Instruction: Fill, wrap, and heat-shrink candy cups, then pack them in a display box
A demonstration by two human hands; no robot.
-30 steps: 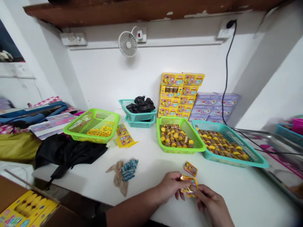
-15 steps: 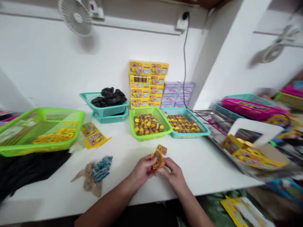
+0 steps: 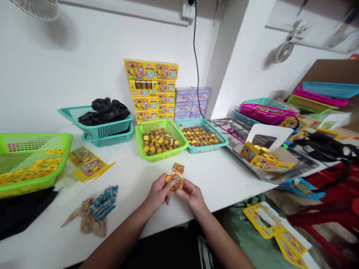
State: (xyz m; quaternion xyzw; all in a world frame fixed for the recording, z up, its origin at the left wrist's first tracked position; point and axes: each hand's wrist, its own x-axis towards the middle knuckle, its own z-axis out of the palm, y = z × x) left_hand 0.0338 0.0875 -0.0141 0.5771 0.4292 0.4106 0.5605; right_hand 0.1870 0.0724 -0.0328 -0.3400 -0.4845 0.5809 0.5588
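Both my hands are over the white table, and my left hand (image 3: 158,193) and my right hand (image 3: 191,196) pinch a small yellow printed packet (image 3: 174,182) between them. A second, similar packet (image 3: 178,168) lies on the table just beyond my fingers. Behind it stand a green basket (image 3: 157,157) of yellow-capped tubes and a teal basket (image 3: 203,149) of the same tubes. A yellow printed sheet (image 3: 89,167) and a crumpled cloth (image 3: 95,213) lie to the left of my hands.
A green basket (image 3: 33,186) holds yellow rings at the left. Stacked yellow boxes (image 3: 151,93) and lilac boxes (image 3: 193,101) stand against the wall. An open yellow box (image 3: 266,157) sits on a metal tray (image 3: 232,130). Stacked teal baskets (image 3: 108,134) hold black bags.
My view has swung to the right, so the table items slide left in the picture. Both hands still hold the packet, and the second packet stays on the table.
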